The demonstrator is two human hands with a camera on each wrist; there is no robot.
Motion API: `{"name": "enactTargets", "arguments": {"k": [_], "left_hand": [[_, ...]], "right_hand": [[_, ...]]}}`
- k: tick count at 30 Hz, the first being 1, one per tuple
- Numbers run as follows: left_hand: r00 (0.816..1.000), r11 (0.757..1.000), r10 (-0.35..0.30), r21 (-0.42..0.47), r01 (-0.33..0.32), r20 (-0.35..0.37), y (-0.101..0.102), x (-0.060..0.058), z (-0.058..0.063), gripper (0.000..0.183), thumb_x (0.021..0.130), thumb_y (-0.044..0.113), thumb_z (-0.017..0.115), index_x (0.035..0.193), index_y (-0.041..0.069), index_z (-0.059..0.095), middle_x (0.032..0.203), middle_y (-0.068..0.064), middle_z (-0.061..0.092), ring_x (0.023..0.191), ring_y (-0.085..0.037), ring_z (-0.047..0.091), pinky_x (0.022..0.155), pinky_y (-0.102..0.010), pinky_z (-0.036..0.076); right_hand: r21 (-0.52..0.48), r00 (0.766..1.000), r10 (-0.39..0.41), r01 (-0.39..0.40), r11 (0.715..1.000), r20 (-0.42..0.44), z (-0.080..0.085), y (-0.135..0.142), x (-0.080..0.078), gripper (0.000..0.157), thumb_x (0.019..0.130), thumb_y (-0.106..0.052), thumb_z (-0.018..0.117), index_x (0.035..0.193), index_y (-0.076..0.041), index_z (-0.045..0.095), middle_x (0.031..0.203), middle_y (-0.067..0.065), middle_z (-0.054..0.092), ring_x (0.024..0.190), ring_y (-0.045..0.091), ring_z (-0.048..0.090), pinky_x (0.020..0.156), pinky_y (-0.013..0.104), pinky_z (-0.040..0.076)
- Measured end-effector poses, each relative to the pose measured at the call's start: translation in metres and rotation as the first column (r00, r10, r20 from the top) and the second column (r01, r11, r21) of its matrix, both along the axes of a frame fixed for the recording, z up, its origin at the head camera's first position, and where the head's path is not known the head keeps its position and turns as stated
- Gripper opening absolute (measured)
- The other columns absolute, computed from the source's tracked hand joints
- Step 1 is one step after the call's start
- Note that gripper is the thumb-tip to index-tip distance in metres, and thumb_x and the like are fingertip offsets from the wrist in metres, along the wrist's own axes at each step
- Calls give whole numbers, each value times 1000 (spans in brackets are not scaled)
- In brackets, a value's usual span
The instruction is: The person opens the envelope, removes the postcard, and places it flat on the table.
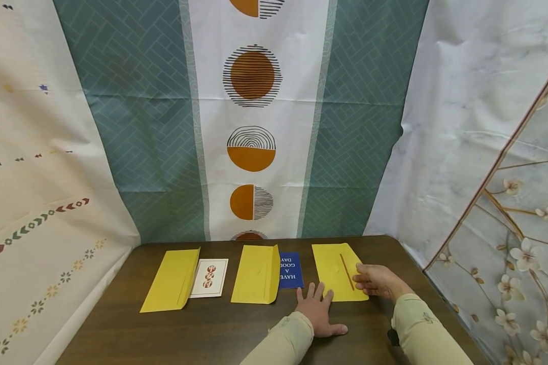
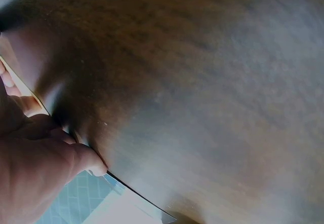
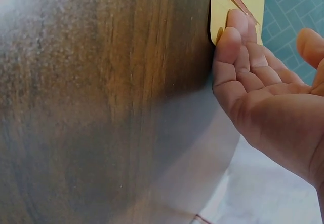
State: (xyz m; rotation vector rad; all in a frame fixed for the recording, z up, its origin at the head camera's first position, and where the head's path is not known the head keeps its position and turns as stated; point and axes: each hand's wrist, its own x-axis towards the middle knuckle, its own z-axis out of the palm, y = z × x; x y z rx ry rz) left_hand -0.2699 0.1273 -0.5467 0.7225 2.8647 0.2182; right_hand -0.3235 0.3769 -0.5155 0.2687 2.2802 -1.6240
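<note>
The rightmost yellow envelope (image 1: 327,266) lies on the brown table, a thin reddish-brown line (image 1: 347,272) slanting across its right part. My left hand (image 1: 318,313) rests palm down with spread fingers, its fingertips at the envelope's lower left corner. At the right edge, my right hand (image 1: 382,282) has its fingertips against the envelope; in the right wrist view its fingers (image 3: 229,45) are gently bent and the thumb stands apart. A blue card (image 1: 292,274) with white lettering, upside down to me, lies left of this envelope, partly under the middle yellow envelope (image 1: 252,276).
Farther left lies another yellow envelope (image 1: 170,284), overlapping a white card (image 1: 214,290) with a red design. The dark wooden table (image 1: 201,334) ends at patterned cloths hanging behind and at both sides.
</note>
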Motion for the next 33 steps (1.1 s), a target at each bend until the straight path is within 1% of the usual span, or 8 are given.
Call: {"name": "enactTargets", "arguments": {"k": [3, 6, 9, 15, 18, 23, 28, 33], "left_hand": [[1000, 1000, -6, 12, 6, 14, -2, 3, 7, 95, 89, 84, 59, 166, 32, 39, 178, 1, 29, 166, -30, 26, 130, -64, 24], [1000, 1000, -7, 15, 7, 19, -1, 4, 8, 94, 89, 84, 59, 166, 33, 39, 178, 2, 28, 166, -29, 26, 131, -64, 24], [1000, 1000, -5, 6, 5, 20, 0, 1, 4, 94, 89, 86, 57, 166, 35, 38, 178, 3, 28, 167, -28, 25, 131, -63, 24], [1000, 1000, 0, -10, 0, 10, 5, -6, -10, 97, 86, 90, 56, 166, 38, 37, 178, 4, 27, 167, -27, 24, 131, -63, 25], [1000, 1000, -1, -13, 1, 1, 5, -7, -13, 97, 86, 90, 57, 165, 38, 39, 178, 4, 28, 166, -27, 26, 130, -64, 26], [1000, 1000, -3, -10, 3, -2, 4, -6, -10, 97, 86, 89, 56, 166, 36, 37, 178, 4, 28, 166, -28, 26, 130, -65, 25], [1000, 1000, -3, -1, 3, -1, 2, -3, -6, 96, 87, 88, 57, 166, 36, 37, 178, 4, 27, 166, -28, 25, 130, -65, 25], [1000, 1000, 0, -1, 0, -1, 3, -4, -7, 97, 87, 89, 56, 166, 36, 37, 178, 4, 27, 166, -28, 25, 130, -65, 24]], "right_hand": [[13, 1000, -3, 3, 1000, 11, 1, -1, 0, 64, 114, -42, 49, 149, 11, 44, 123, 18, 75, 101, 23, 71, 89, 37, 59], [29, 1000, -5, 5, 1000, 25, 2, -2, -2, 65, 113, -45, 50, 148, 10, 46, 120, 15, 76, 101, 23, 71, 89, 37, 58], [37, 999, -19, 17, 999, 37, 2, -3, -3, 64, 113, -46, 50, 145, 10, 47, 119, 13, 76, 100, 23, 70, 87, 36, 57], [44, 997, -50, 48, 998, 56, 3, -6, -4, 59, 112, -47, 51, 134, 8, 55, 110, 9, 78, 95, 21, 69, 85, 35, 55], [34, 997, -58, 56, 998, 58, 3, -7, -4, 58, 112, -47, 51, 132, 7, 58, 109, 7, 78, 95, 20, 69, 86, 35, 55], [8, 997, -55, 54, 998, 51, 3, -5, -4, 59, 114, -44, 48, 138, 9, 56, 114, 8, 79, 100, 18, 73, 90, 37, 57], [-5, 998, -51, 51, 999, 41, 1, -4, -5, 60, 115, -42, 47, 142, 12, 53, 118, 12, 79, 100, 18, 75, 89, 37, 57], [4, 999, -28, 28, 1000, 20, 2, -5, -5, 60, 116, -37, 45, 150, 12, 48, 138, 20, 72, 107, 21, 76, 90, 38, 56]]}}
